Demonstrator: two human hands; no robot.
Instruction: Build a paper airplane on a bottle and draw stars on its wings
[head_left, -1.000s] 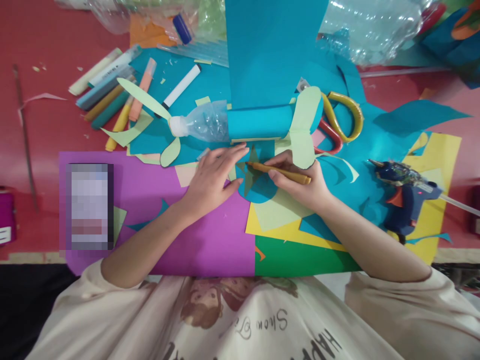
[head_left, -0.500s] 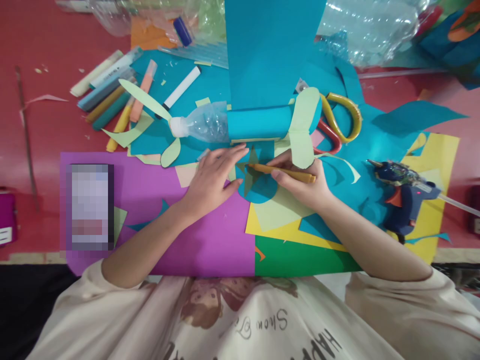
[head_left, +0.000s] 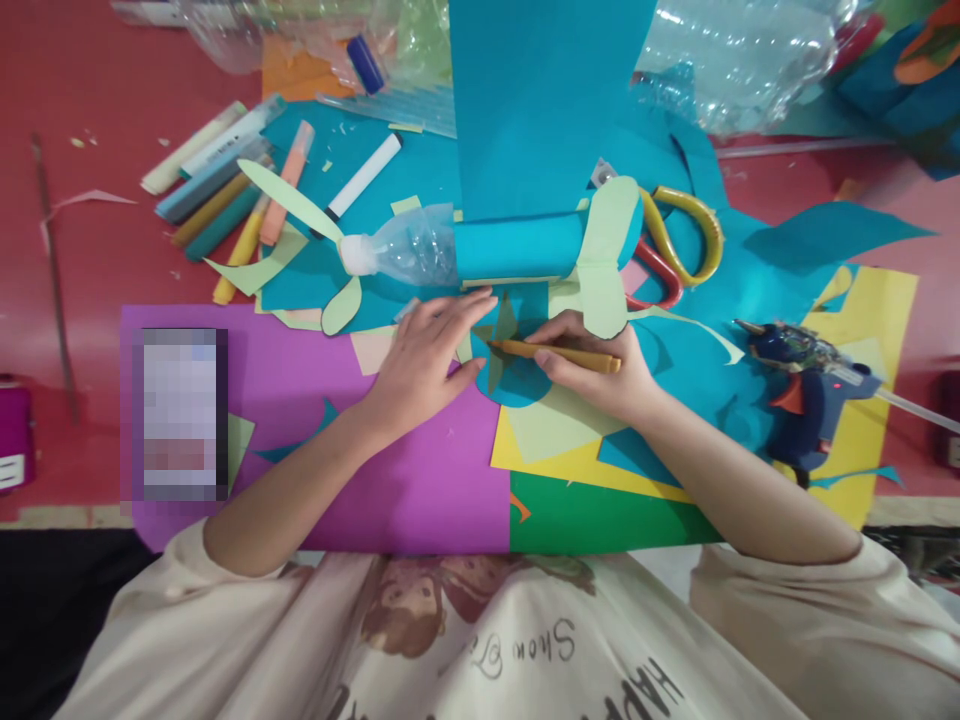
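My right hand [head_left: 600, 365] grips an ochre-yellow marker [head_left: 574, 355], its tip on a star [head_left: 501, 340] coloured on a round blue paper piece [head_left: 529, 385]. My left hand [head_left: 431, 355] lies flat with fingers extended, its fingertips at the left edge of that blue piece. Just beyond both hands lies a clear plastic bottle [head_left: 420, 245] wrapped in a blue paper sleeve [head_left: 521, 248]. Pale green paper blades [head_left: 292, 200] spread from around its white cap [head_left: 357, 254]. A pale green tail piece [head_left: 606, 255] is at the bottle's other end.
Several markers [head_left: 217, 195] lie at the left, above a blurred phone [head_left: 184, 412] on purple paper [head_left: 420, 500]. Yellow-and-red-handled scissors [head_left: 694, 240] lie right of the bottle. A hot glue gun [head_left: 814, 405] rests at the far right. Bubble wrap [head_left: 750, 60] is at the back.
My right hand has shifted slightly left and turned with the marker, whose tip stays within the star. My left hand and the bottle have kept their places.
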